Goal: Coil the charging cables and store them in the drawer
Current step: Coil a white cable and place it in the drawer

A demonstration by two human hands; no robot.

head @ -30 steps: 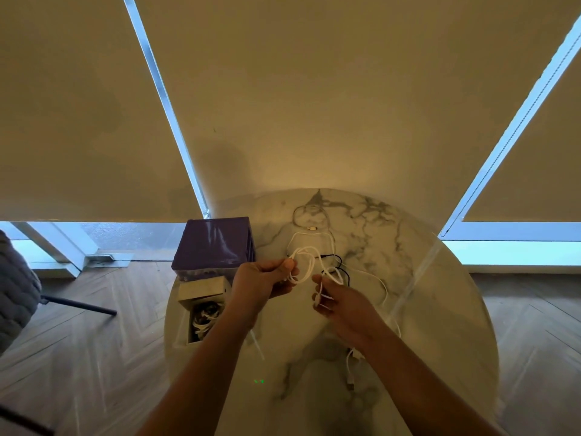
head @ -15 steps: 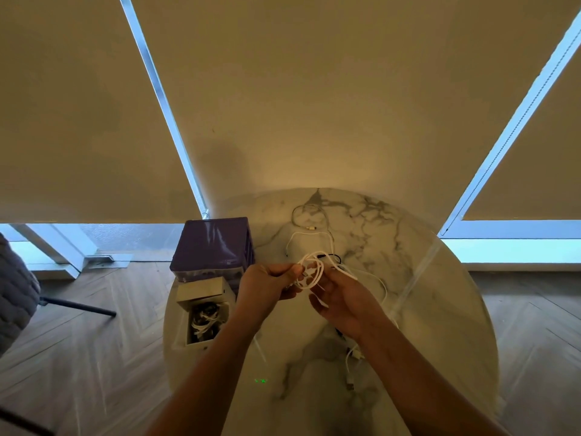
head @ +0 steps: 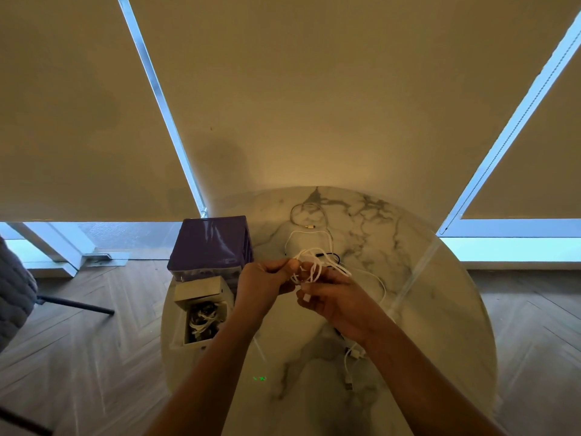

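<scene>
Above the round marble table [head: 440, 309], the right hand [head: 338, 298] and left hand [head: 262, 286] both curl their fingers round a looped white cable [head: 309, 267] held between them. Left, the open drawer [head: 201, 322] holds coiled cables; farther off lies a loose cable [head: 309, 215].

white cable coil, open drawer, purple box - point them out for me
white cable coil [head: 309, 269], head view, on the loops between both hands
open drawer [head: 178, 330], head view, on its left wall
purple box [head: 209, 240], head view, on its top face
</scene>
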